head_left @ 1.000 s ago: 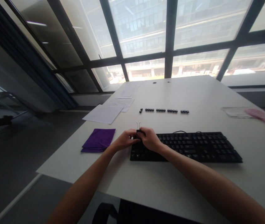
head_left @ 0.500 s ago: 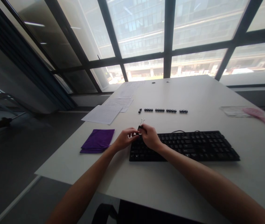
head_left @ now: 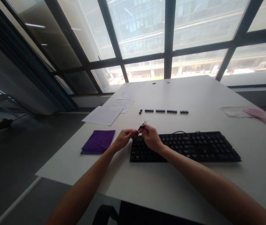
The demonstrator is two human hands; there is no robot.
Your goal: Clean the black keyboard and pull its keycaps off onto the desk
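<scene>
A black keyboard point(head_left: 189, 147) lies on the white table point(head_left: 194, 93). Over its far left corner my right hand point(head_left: 151, 137) grips a small black binder clip point(head_left: 142, 126) with silver wire handles, tilted up and to the right. My left hand point(head_left: 123, 139) pinches something small and dark right beside the clip; I cannot tell exactly what it is. A row of several loose black keycaps point(head_left: 163, 111) lies farther back on the table.
A folded purple cloth point(head_left: 98, 141) lies left of the keyboard. Sheets of paper point(head_left: 105, 114) sit behind it. At the far right are a clear plastic bag point(head_left: 234, 111) and a pink brush point(head_left: 260, 117). Large windows rise behind the table.
The clip has lifted off the keyboard's corner and tilted to the right in my right hand. My left hand has closed in beside it.
</scene>
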